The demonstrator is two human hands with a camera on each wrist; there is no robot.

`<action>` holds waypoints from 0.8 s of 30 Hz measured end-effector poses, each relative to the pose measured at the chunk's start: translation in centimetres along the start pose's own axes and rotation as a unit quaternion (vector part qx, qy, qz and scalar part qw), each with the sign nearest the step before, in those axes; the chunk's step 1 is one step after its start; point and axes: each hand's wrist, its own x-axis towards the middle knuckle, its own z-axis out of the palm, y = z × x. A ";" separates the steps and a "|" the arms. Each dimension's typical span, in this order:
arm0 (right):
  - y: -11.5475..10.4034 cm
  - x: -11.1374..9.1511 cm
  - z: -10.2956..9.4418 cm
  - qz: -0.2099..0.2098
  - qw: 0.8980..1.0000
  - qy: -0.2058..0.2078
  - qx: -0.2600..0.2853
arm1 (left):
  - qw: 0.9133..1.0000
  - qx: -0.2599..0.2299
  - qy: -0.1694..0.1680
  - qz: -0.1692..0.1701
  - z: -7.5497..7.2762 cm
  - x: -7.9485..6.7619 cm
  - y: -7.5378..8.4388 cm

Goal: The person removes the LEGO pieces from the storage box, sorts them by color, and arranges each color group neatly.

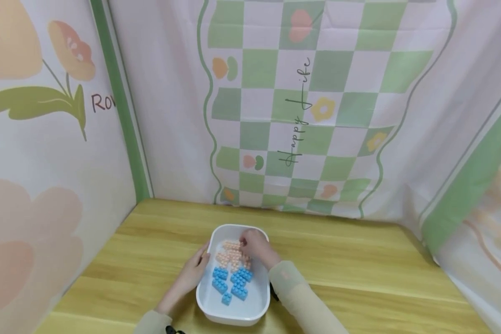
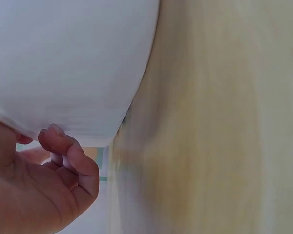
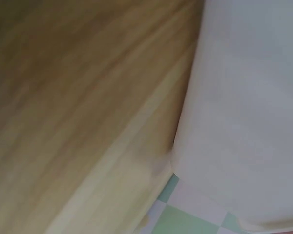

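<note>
A white plastic tub [image 1: 254, 308] stands on the table with toy building bricks inside. Peach bricks [image 1: 233, 255] lie toward its far end, and blue bricks [image 1: 239, 291] lie nearer the front. My left hand [image 1: 194, 268] grips the tub's left side, thumb at the rim; in the left wrist view its curled fingers [image 2: 83, 163] are against the outer wall. Reaching in over the right rim, my right hand [image 1: 256, 243] has its bent fingertips right at the far peach bricks. Whether it pinches one, I cannot tell. The right wrist view shows the tub's outer wall [image 3: 244, 107], not the hand.
The wood-grain table [image 1: 338, 269] runs out on both sides of the tub. Behind it hangs a green-and-white checked curtain [image 1: 294, 104], with a flowered curtain [image 1: 46, 153] on the left. A dark strap [image 1: 274, 293] shows beside the tub under the right forearm.
</note>
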 end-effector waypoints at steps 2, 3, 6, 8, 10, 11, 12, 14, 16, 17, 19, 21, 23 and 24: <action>0.1 -0.1 0.0 -0.002 1.000 0.003 -0.001 | 1.000 0.002 0.000 -0.001 0.0 0.0 0.0; 0.1 -0.1 0.0 0.001 1.000 0.004 0.000 | 1.000 0.001 0.000 -0.003 0.0 0.0 0.1; 0.2 -0.1 0.1 0.004 1.000 0.011 0.015 | 1.000 0.005 -0.002 -0.002 0.1 -0.1 0.0; 0.2 -0.1 0.2 0.011 0.999 0.015 0.034 | 1.000 0.002 -0.002 -0.005 0.1 -0.1 0.0; 0.3 -0.2 0.2 0.017 0.998 0.018 0.056 | 1.000 0.001 -0.006 -0.004 0.2 -0.1 0.0; 0.3 -0.2 0.2 0.016 0.998 0.020 0.062 | 1.000 0.000 -0.007 -0.005 0.2 -0.1 0.0; 0.3 -0.3 0.2 0.018 0.997 0.023 0.068 | 1.000 -0.001 -0.008 -0.006 0.3 -0.2 0.0; 0.3 -0.3 0.1 0.020 0.996 0.029 0.080 | 1.000 -0.001 -0.010 -0.006 0.3 -0.2 0.1; 0.3 -0.4 0.1 0.026 0.995 0.035 0.094 | 1.000 -0.001 -0.010 -0.006 0.3 -0.2 0.1; 0.3 -0.4 0.0 0.033 0.993 0.036 0.104 | 1.000 0.001 -0.009 -0.007 0.4 -0.2 0.1; 0.2 -0.5 -0.1 0.046 0.990 0.039 0.127 | 1.000 0.005 -0.007 -0.007 0.4 -0.2 0.1; 0.1 -0.6 -0.4 0.049 0.986 0.050 0.149 | 1.000 0.010 -0.003 -0.006 0.4 -0.1 0.0; 0.0 -0.7 -0.8 0.048 0.983 0.063 0.166 | 1.000 0.014 0.002 -0.006 0.4 0.0 -0.1; -0.1 -0.8 -1.0 0.043 0.982 0.074 0.169 | 1.000 0.016 0.004 -0.004 0.4 0.0 -0.1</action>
